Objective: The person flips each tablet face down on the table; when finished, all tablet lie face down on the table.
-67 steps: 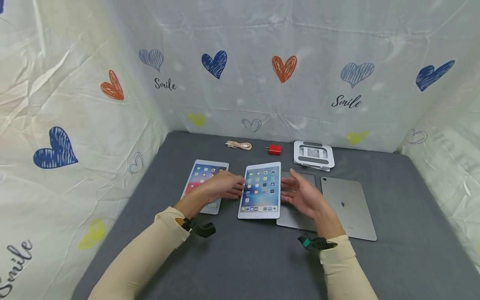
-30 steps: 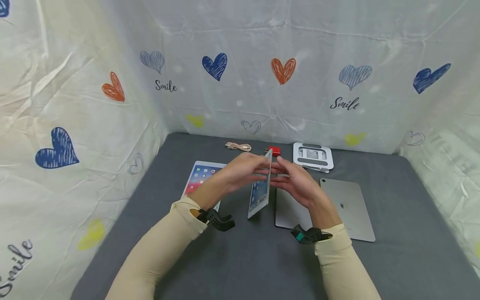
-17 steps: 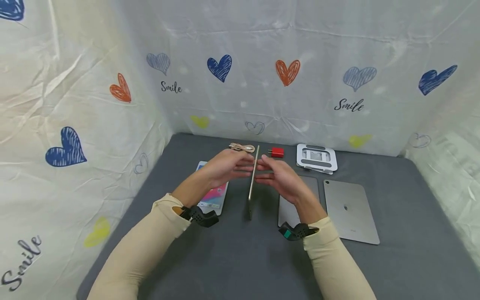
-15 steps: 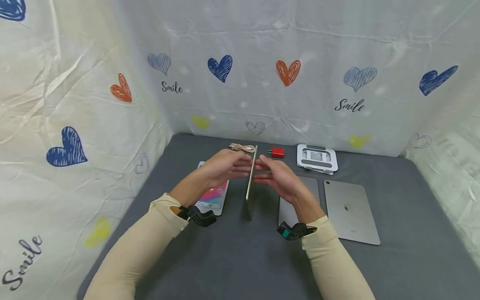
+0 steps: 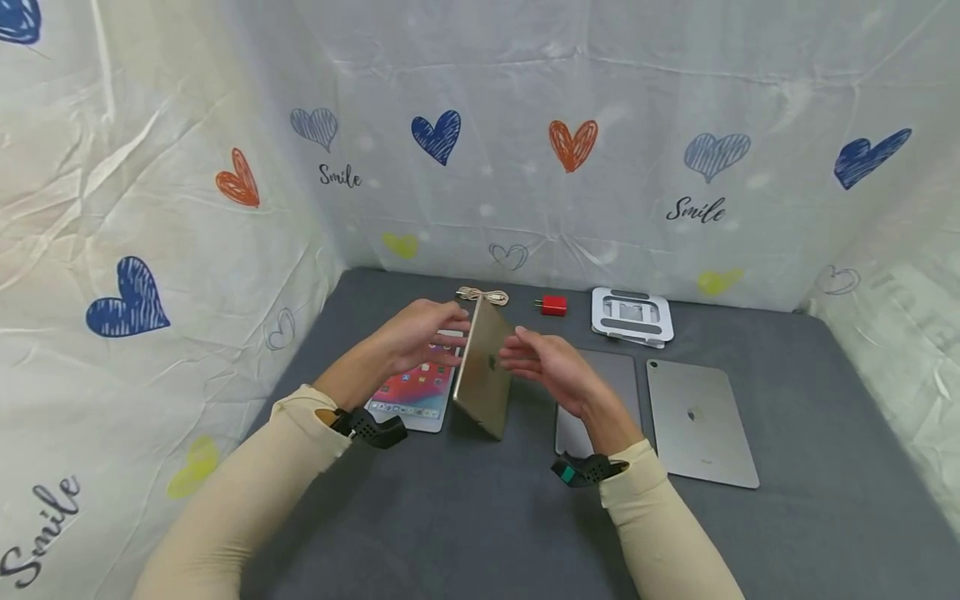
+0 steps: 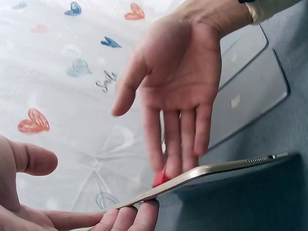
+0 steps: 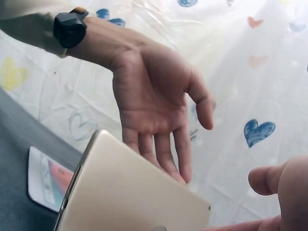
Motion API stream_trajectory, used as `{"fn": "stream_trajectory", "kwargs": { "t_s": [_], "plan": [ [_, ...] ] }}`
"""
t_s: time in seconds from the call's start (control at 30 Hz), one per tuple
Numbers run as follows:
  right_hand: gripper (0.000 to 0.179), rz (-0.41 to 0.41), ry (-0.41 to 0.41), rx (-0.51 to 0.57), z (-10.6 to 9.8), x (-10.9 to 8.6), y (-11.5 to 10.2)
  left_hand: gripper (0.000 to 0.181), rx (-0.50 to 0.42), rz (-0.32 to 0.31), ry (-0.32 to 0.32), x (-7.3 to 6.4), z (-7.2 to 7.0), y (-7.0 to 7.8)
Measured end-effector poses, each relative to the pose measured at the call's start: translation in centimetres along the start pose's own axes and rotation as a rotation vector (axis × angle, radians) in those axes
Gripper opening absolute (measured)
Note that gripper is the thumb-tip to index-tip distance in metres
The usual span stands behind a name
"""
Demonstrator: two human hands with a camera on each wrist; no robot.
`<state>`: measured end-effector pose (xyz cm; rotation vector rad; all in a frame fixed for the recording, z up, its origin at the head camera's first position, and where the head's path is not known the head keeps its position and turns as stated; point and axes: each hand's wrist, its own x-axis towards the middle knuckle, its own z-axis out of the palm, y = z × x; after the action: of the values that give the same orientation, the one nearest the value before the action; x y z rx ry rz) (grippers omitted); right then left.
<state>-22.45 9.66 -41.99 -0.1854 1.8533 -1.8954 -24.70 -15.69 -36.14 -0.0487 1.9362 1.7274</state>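
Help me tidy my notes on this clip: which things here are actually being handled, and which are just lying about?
Being handled:
gold tablet, tilted on its edge
left hand, fingers behind it
right hand, beside its back

Lying about:
lit tablet
two grey tablets
cable
red plug
stand

The only word I can read is "Smile", in black script on the heart-printed backdrop cloth [image 5: 525,83]: upper centre-left beside a blue heart, right of centre below a grey-blue heart, and at the lower left edge of the frame.
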Motion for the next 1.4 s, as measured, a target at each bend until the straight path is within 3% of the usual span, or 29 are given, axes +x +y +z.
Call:
{"fn": "stream_trajectory", "kwargs": {
  "t_s": [0.37,0.8,1.13,1.3,1.4],
  "plan": [
    [0.066,0.093,0.042,0.002,-1.5,-0.5,3.0,0.037,0.001,-0.051,0.028,1.9,-1.7,-2.2],
    [0.065,0.078,0.101,0.050,-2.1,-0.5,4.8,0.044,-0.009,0.005,0.056,4.1,-3.2,-4.2],
    [0.064,0.069,0.099,0.049,-2.1,-0.5,5.1,0.048,-0.079,0.025,0.072,4.8,-3.0,-6.5],
    [0.059,0.073,0.095,0.016,-2.2,-0.8,5.3,0.043,-0.042,0.042,0.095,4.7,-2.6,-7.8],
    [0.058,0.085,0.105,-0.011,-2.6,-1.2,5.2,0.041,0.000,0.065,0.087,4.7,-2.1,-7.8]
  ]
}}
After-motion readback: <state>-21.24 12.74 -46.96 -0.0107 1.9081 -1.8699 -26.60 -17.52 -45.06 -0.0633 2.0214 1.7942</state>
